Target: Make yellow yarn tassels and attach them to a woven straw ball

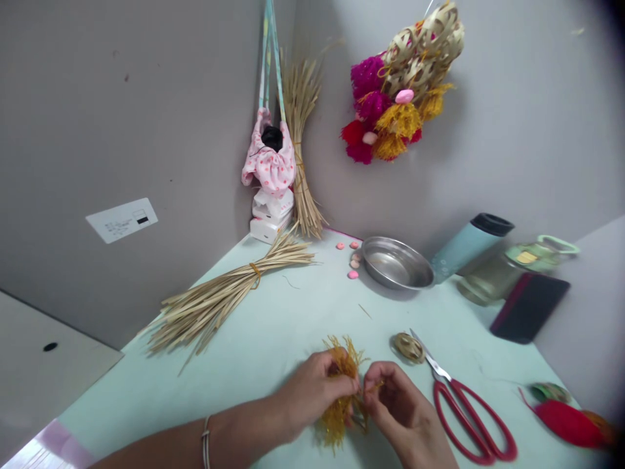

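Observation:
My left hand (325,387) is closed around a bunch of golden-yellow yarn (334,423), a tassel whose frayed ends stick out above and below the fingers. Close on its right, my right hand (403,407) pinches a thin yellow strand (377,385) at the tassel's side. Part of the tassel is hidden behind the left fingers. Just beyond the right hand lie a small woven straw ball (409,348) and scissors (452,384) with red handles, their blades slightly apart.
Tied straw strips (219,293) lie at left; another bundle (300,143) leans in the corner. A steel bowl (398,264), pink beads (353,275), a blue tumbler (471,244), a bottle (508,270) and a phone (530,307) stand behind. Red yarn (569,423) lies right. Woven tassel ornaments (403,85) hang above.

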Demonstrator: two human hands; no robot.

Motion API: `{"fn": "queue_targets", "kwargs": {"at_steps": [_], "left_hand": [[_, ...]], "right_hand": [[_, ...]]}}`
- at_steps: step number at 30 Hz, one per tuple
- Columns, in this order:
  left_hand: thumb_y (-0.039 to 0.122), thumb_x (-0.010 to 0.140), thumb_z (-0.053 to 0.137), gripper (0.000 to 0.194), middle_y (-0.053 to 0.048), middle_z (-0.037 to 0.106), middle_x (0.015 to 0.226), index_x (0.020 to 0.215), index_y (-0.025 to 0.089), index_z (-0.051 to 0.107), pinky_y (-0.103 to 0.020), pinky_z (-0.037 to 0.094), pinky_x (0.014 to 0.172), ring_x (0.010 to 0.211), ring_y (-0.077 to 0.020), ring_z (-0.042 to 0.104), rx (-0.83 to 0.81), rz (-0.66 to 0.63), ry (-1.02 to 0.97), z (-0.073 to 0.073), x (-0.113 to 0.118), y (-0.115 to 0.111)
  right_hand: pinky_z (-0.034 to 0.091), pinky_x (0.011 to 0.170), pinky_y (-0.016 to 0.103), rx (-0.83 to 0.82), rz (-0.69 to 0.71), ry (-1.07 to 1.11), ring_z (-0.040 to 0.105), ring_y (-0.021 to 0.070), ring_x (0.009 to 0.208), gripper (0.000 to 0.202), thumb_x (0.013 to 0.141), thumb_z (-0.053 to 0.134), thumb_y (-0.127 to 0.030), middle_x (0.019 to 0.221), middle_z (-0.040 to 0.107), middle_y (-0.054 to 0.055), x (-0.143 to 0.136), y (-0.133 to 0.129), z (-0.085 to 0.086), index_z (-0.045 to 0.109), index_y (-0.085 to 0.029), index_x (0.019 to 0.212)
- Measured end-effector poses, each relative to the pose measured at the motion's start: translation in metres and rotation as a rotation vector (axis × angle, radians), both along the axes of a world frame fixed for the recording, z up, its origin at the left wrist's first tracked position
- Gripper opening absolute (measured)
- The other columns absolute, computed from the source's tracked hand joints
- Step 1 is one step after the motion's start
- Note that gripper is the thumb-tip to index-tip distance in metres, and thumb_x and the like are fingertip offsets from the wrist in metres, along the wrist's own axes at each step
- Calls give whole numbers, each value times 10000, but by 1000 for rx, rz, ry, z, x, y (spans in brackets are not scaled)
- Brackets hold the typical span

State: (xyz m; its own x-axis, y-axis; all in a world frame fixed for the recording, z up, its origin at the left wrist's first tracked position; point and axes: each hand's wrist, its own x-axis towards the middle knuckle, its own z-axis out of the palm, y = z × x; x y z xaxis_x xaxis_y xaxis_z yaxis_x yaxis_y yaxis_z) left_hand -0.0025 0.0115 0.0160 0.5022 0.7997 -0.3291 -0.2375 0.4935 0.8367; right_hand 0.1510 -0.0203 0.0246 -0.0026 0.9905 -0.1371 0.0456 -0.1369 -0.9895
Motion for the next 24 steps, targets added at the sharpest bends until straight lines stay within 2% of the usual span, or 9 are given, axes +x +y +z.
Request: {"fn": "queue_targets", "kwargs": {"at_steps": [7, 11, 14, 18, 21, 24], "left_hand": [[287, 666, 649, 219, 7, 557, 717, 801, 142, 556, -263, 466, 589, 581, -103, 526, -91, 23, -75, 5, -1, 2], [358, 689, 675, 305, 0, 556, 764, 859, 141, 543, -240, 455, 561, 607, -104, 536, -106, 58, -136, 5, 1, 0], [421, 714, 679, 344, 2, 534, 785, 868, 153, 528, -238, 459, 567, 637, -108, 536, -35, 63, -94, -1, 3, -2], [484, 770, 629, 359, -1, 525, 837, 914, 171, 530, -229, 462, 578, 659, -104, 531, 83, 77, 49, -14, 4, -3], [498, 791, 595, 356, 1, 517, 844, 920, 174, 524, -232, 472, 558, 633, -100, 533, 131, 77, 94, -18, 4, -3], [506, 777, 594, 372, 6, 511, 831, 915, 169, 516, -254, 488, 538, 587, -98, 532, 112, 78, 93, -17, 4, -1]], "right_hand": [[438, 575, 238, -20, -28, 15, 522, 142, 635, 230, 763, 724, -383, 729, 544, -20, 1, 1, 1, 572, -216, 806], [455, 615, 261, -9, 99, -69, 562, 163, 661, 208, 848, 628, -401, 709, 558, -11, 2, 0, 7, 563, -210, 796], [473, 672, 271, 134, 202, -304, 590, 177, 713, 206, 910, 539, -350, 750, 586, 14, 4, 0, 11, 590, -205, 773], [492, 673, 247, 403, 213, -590, 600, 162, 715, 167, 935, 472, -224, 787, 583, 21, 4, -2, 8, 613, -212, 846], [510, 670, 238, 601, 217, -757, 617, 163, 761, 179, 926, 457, -152, 861, 596, 42, 7, -3, 0, 605, -216, 1006], [521, 661, 294, 741, 163, -1002, 628, 205, 776, 224, 920, 457, -169, 881, 615, 76, 18, 1, -13, 607, -191, 1085]]}}
